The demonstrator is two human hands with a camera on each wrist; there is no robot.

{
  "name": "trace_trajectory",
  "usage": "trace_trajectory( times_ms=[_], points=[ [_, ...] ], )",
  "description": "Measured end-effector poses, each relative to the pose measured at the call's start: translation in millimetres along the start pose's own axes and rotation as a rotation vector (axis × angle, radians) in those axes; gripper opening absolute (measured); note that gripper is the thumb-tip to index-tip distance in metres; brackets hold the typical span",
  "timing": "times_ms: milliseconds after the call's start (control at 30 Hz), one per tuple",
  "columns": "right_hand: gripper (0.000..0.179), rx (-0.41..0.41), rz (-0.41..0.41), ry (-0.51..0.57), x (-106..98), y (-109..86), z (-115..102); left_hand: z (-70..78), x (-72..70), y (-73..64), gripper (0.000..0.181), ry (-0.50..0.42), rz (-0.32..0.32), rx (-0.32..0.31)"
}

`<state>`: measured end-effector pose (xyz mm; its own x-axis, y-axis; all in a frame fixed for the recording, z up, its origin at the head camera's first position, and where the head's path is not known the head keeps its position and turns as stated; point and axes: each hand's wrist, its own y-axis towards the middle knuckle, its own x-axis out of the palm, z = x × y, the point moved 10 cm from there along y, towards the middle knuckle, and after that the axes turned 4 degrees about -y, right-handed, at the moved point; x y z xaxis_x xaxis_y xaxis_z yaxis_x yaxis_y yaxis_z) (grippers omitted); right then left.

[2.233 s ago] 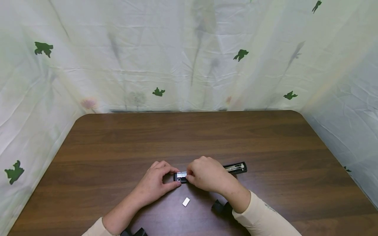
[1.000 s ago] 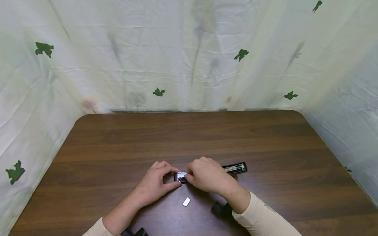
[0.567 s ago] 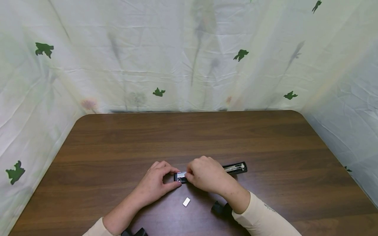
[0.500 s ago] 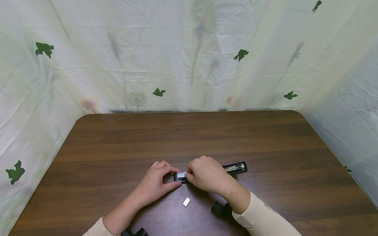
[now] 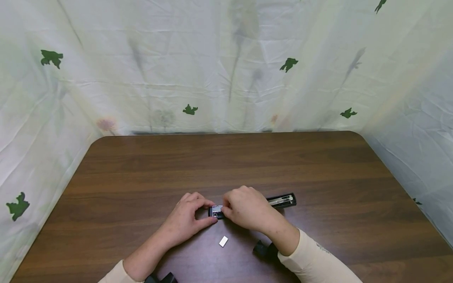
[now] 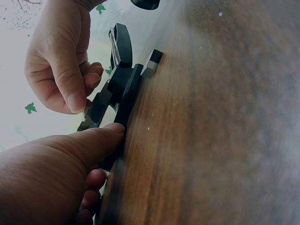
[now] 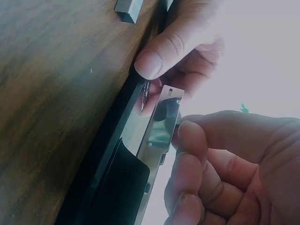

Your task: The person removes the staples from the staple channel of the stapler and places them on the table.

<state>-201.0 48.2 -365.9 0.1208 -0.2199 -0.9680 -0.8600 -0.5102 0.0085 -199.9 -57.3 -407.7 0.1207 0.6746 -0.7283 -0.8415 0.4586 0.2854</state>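
A black stapler [image 5: 282,201] lies opened out on the table, its top arm swung back to the right. My left hand [image 5: 187,218] holds the front end of its base between thumb and fingers. Over the metal magazine [image 7: 161,119], my right hand [image 5: 247,208] has its thumb and forefinger pinched together. A small ridged silver bit, like a short piece of staples [image 7: 179,120], shows at those fingertips, right beside the magazine's edge; most of it is hidden by the fingers. In the left wrist view the magazine stands raised at an angle from the base.
A silver block of staples [image 5: 223,241] lies on the brown wooden table [image 5: 226,165], nearer me than the stapler. Black wrist cameras [image 5: 263,249] sit under both forearms. A pale curtain [image 5: 226,70] with green patches surrounds the table.
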Motion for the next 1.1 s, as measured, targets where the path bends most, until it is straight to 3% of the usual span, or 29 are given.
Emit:
trace_trajectory(
  times_ms=[1100],
  points=[
    [0.017,-0.023,0.002,0.052,0.3,1.7,-5.2,1.2,0.1,0.2,0.031,-0.009,-0.001,0.006]
  ],
)
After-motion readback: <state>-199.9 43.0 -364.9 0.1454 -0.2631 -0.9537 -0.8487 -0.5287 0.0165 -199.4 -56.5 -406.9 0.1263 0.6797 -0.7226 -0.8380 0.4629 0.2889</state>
